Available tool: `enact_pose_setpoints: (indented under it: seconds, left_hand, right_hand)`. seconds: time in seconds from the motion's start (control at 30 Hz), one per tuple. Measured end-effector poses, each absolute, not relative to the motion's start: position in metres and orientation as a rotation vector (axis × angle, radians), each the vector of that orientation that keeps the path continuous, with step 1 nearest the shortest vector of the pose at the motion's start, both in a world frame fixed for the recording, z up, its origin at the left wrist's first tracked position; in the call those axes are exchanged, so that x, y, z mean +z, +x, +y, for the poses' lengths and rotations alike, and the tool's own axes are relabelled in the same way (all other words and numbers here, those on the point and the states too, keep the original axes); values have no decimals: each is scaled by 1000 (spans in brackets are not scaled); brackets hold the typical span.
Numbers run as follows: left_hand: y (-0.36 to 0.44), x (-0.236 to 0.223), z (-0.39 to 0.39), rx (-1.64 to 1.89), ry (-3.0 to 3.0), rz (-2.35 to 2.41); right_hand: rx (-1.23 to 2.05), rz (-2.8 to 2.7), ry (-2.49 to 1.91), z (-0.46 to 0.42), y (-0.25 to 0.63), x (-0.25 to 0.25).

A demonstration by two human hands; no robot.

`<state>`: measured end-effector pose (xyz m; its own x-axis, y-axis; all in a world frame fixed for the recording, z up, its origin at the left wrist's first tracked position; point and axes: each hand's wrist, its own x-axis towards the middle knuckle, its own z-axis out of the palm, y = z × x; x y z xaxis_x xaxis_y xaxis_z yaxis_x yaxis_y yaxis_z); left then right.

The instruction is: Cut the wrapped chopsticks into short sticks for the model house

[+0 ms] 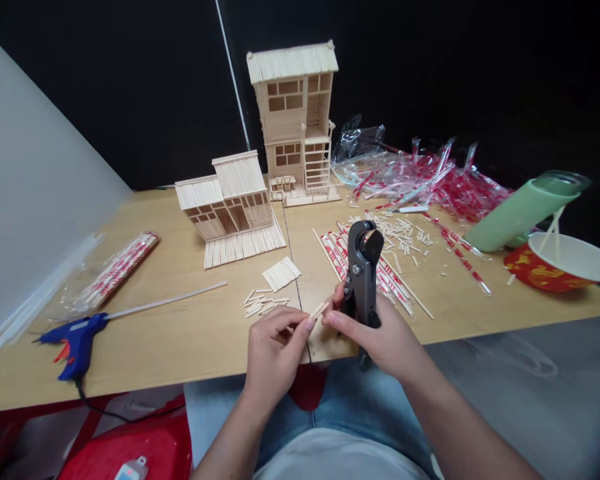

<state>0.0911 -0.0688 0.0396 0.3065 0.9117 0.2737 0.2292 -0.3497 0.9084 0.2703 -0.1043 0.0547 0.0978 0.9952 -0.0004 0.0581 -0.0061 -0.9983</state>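
1. Your left grip (275, 350) was narrow, pinching a short wooden stick (320, 309) between thumb and fingertips. The stick slanted up and to the right over the table (130, 373), and its far end sat just beside your right hand.
2. Your right grip (375, 333) was closed around the handle of a black ratchet cutter (363, 267), with the cutter's head standing upright above your fingers. Both hands were held above the near edge of the table, over your denim-covered lap (370, 400).
3. Just past the cutter lay a spread of long chopsticks in red-printed wrappers (367, 263), and beyond them a scatter of short cut sticks (393, 233).
4. To the left of your hands were a small neat stack of sticks (281, 273) and a loose handful of short pieces (263, 303).
5. Farther back stood a tall two-storey stick house (293, 120), with a lower stick house (225, 207) to its left.
6. On the left side of the table lay a blue hot glue gun (75, 343) with a long glue stick (170, 298) reaching out from it, and a wrapped bundle of chopsticks (120, 270) beyond that.
7. At the back right were a heap of clear plastic wrappers (420, 180), a tilted green bottle (525, 213) and a red-and-white bowl (560, 263).
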Motion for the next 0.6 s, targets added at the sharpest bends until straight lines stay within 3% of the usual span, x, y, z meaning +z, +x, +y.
enact_pose_setpoints:
  seconds: [0.3, 0.6]
  left_hand:
    - [107, 58, -31, 1247, 2398, 929]
    - [139, 67, -16, 1303, 2863, 788]
  right_hand:
    - [1214, -1403, -1515, -123, 305, 60]
    - [1056, -1565, -1622, -117, 323, 71]
